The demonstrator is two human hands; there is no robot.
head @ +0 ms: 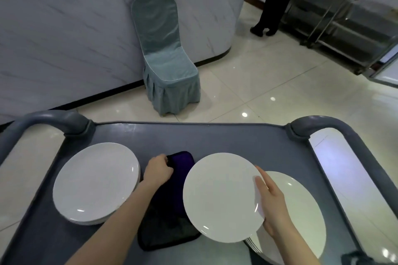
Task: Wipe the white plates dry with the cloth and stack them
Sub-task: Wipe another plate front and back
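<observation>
My right hand [273, 204] grips a white plate [219, 196] by its right rim and holds it lifted above the grey cart top [215, 137]. Beneath and to its right lies a stack of white plates [301, 211]. Another stack of white plates [94, 180] sits on the left of the cart. Between the stacks lies a dark purple cloth [172, 211]. My left hand [158, 171] pinches the cloth's far left corner, fingers curled on it. The held plate hides the cloth's right part.
The cart has raised grey handles at the far left [53, 118] and far right [323, 122]. Beyond it stand a teal-covered chair [165, 60] against a marble counter, a person [273, 2] and a steel rack [344, 17] on the tiled floor.
</observation>
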